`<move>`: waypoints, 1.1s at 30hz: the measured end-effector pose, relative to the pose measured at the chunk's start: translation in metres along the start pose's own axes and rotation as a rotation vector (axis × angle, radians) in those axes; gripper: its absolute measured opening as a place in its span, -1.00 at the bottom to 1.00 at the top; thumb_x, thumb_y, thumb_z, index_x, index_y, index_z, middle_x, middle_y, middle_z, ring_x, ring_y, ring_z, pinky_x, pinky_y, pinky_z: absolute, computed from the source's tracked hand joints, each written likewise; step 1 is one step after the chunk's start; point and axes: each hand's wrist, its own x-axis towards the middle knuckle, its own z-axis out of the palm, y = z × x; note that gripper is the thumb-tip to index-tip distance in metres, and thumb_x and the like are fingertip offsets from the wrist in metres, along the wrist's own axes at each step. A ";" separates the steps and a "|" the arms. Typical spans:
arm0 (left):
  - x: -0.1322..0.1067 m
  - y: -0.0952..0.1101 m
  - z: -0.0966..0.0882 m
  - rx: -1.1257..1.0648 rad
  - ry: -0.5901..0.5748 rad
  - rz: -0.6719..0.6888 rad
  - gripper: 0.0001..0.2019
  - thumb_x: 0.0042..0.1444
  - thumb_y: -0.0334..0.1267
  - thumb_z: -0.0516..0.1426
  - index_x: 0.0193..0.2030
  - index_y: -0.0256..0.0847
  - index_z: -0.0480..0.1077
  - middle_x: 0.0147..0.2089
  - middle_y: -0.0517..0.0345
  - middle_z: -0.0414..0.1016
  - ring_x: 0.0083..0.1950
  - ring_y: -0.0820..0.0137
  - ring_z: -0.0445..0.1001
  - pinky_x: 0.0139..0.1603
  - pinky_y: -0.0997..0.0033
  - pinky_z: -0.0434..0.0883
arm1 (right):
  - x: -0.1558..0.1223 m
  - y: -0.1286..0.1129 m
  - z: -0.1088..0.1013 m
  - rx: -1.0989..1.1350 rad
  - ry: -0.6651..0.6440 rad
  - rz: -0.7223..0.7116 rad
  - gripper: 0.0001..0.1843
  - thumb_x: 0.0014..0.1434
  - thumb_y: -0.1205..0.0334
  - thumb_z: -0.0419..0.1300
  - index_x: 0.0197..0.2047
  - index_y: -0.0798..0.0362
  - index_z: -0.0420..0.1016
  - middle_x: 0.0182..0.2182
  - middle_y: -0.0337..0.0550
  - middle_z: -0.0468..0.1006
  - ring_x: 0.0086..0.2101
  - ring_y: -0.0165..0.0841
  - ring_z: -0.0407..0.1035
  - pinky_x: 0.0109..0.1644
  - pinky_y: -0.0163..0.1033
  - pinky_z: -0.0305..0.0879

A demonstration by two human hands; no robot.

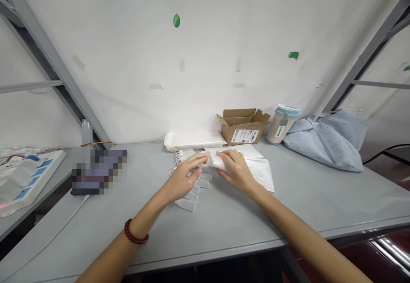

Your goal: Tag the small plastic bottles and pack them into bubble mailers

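A white bubble mailer (217, 160) is held just above the desk between my two hands. My right hand (236, 169) grips its right part, with the thumb below and the fingers over the top. At the mailer's left end, my left hand (187, 179) has its fingers and thumb closed on the edge; what lies inside is hidden. Under and around my left hand lie several small white translucent flat pieces (187, 204) with thin loops, partly covered. More white bubble mailers (262, 172) lie flat beside and behind my right hand.
Along the wall stand a stack of white envelopes (195, 140), an open cardboard box (245, 131) and a blue-lidded cup (282, 125). A light blue cloth bag (326, 142) lies at right. A blurred-out device (101, 174) with a cable and a power strip (35, 180) are at left.
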 end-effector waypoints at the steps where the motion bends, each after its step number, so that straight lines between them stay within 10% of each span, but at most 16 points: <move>1: 0.000 0.001 0.001 0.002 -0.023 0.008 -0.63 0.18 -0.28 -0.06 0.10 -0.06 0.33 0.23 0.13 0.26 0.19 0.26 0.26 -0.03 0.30 0.39 | 0.000 0.000 0.000 0.003 0.006 -0.005 -0.57 0.08 0.30 0.16 0.05 0.08 0.25 -0.18 0.01 0.39 -0.18 -0.18 0.25 -0.17 -0.10 0.20; 6: 0.000 0.001 0.004 0.099 0.142 0.048 -0.68 0.18 -0.26 -0.04 -0.01 -0.11 0.42 0.08 0.09 0.42 0.16 0.26 0.27 0.09 0.20 0.30 | 0.001 -0.001 -0.002 0.017 0.038 -0.013 -0.58 0.11 0.27 0.14 0.06 0.07 0.25 -0.19 0.00 0.39 -0.18 -0.19 0.25 -0.17 -0.11 0.20; 12: 0.005 -0.005 -0.001 -0.077 0.399 -0.246 -0.70 0.11 -0.13 0.03 -0.09 -0.18 0.42 -0.09 0.05 0.47 -0.19 0.32 0.42 -0.24 0.35 0.36 | 0.001 -0.005 -0.006 0.060 0.073 -0.048 -0.53 0.12 0.25 0.12 0.11 0.03 0.21 -0.17 0.00 0.39 -0.18 -0.18 0.26 -0.17 -0.10 0.21; 18: 0.008 -0.004 -0.005 -0.472 0.150 -0.360 -0.78 -0.04 -0.14 0.16 -0.36 -0.27 0.46 -0.42 0.15 0.45 -0.42 0.44 0.37 -0.37 0.46 0.31 | 0.002 -0.014 -0.007 0.107 0.052 -0.128 -0.44 0.12 0.26 0.10 0.19 0.06 0.10 -0.13 0.04 0.37 -0.17 -0.17 0.25 -0.18 -0.09 0.23; 33: 0.004 0.006 0.017 -0.431 0.131 -0.402 -0.74 -0.23 -0.30 0.19 -0.65 -0.22 0.12 -0.65 0.36 0.11 -0.60 0.57 0.09 -0.60 0.55 0.03 | 0.001 -0.031 -0.013 0.102 -0.043 -0.340 -0.30 -0.02 0.31 0.07 0.22 0.21 0.04 -0.11 0.15 0.33 -0.12 -0.08 0.21 -0.12 0.05 0.26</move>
